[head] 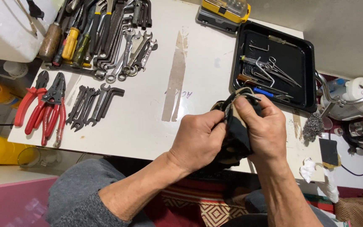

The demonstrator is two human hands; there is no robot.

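My left hand (198, 138) and my right hand (265, 128) are both closed around a dark rag (235, 134) over the near edge of the white table (148, 126). A small metal tool (248, 96) pokes out of the rag at the top, by my right thumb; most of it is hidden in the cloth. Just beyond my hands lies a black tray (309, 54) holding scissors, picks and a blue-handled tool.
Red pliers (43, 107) and small black wrenches (93, 103) lie at left. Screwdrivers and spanners (106, 38) are piled at the back left. A yellow case (225, 10) sits at the far edge. Steel wool (312, 126) and a crumpled tissue (307, 169) are to the right.
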